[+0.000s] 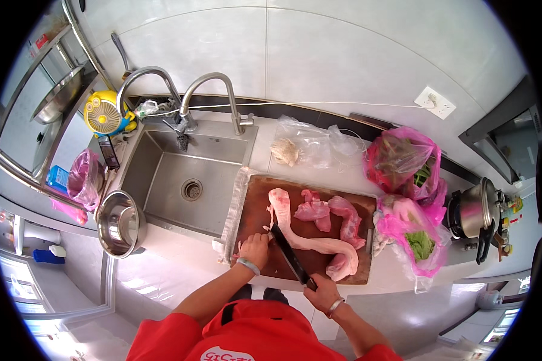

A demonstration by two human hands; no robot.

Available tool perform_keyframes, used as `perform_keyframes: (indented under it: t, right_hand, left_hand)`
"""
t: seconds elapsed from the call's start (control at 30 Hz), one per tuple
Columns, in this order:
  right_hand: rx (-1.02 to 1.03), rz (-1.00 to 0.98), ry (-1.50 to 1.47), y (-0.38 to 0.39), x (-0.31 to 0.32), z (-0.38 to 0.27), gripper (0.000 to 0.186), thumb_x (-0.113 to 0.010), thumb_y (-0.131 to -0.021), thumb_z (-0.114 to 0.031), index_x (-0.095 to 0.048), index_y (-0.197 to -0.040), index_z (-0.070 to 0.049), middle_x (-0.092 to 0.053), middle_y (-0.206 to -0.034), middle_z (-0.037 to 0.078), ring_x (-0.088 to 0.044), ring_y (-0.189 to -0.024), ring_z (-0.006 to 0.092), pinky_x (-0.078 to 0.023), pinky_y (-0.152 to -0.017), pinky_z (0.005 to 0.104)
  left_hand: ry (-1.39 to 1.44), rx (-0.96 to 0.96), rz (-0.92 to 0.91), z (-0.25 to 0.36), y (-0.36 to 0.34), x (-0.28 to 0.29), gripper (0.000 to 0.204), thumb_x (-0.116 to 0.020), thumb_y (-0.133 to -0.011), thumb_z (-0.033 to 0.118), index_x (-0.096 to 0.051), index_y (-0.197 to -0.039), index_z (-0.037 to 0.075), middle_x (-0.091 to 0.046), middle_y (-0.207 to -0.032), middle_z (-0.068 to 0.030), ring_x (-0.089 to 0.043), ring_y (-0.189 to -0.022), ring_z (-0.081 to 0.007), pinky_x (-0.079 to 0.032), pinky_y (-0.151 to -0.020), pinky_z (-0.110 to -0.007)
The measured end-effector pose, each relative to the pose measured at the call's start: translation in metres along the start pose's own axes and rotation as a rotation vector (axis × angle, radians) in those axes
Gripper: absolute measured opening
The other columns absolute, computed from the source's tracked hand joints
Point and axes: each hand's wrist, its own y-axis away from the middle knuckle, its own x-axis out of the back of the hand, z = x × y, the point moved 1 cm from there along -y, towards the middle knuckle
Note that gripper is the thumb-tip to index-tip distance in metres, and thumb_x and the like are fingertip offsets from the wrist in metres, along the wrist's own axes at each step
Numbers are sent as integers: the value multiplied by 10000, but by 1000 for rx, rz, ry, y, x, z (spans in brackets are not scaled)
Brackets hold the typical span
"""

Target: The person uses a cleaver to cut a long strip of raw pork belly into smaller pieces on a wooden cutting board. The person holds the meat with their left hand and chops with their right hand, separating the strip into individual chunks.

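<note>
Just below-right of frame centre, a pale meat strip curves down-right; alongside, the right hand grips the knife, tip up-left near the left hand, whose hold is unclear.

Red short-sleeved top, white printed patch; left bracelet, right bracelet, both silvery.
</note>
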Motion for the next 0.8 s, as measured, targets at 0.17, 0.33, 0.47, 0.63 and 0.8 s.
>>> perform_keyframes:
  t: [0.17,0.33,0.47,0.63,0.8]
  right_hand:
    - [-4,27,-12,1,6,-5,241,-581,-748,-166,-585,-938,-17,-609,-720,196,-598,-692,397,-480,-640,465]
    - [8,10,30,2,14,-13,238,-587,-751,-159,-585,-943,-20,-607,-716,182,-598,-689,380,-481,-643,448]
    - [69,-37,66,-8,16,-17,245,-593,-755,-162,-583,-958,-24,-609,-722,178,-601,-694,376,-483,-646,441]
    - [148,-152,102,-30,11,-26,249,-592,-762,-174,-579,-968,-35,-611,-734,182,-608,-716,378,-485,-653,446]
    - [168,-268,204,-40,17,-23,261,-584,-770,-191,-577,-981,-39,-616,-764,188,-610,-735,385,-487,-664,454]
  left_hand:
    - [71,-67,-28,3,5,0,108,-576,-764,133,-555,-836,55,-597,-794,-116,-616,-757,-283,-521,-656,-392]
    - [184,-454,127,18,55,-21,188,-566,-770,132,-571,-935,43,-567,-942,-144,-554,-905,-307,-479,-789,-408]
    - [278,-301,254,-4,67,5,221,-588,-779,94,-574,-994,47,-557,-1010,-149,-526,-976,-333,-464,-812,-429]
    - [415,117,260,-45,55,17,288,-609,-754,76,-571,-1039,62,-553,-996,-137,-530,-990,-360,-470,-827,-430]
    - [375,70,79,-54,63,6,229,-591,-781,89,-588,-1010,75,-561,-1004,-127,-553,-961,-339,-484,-797,-424]
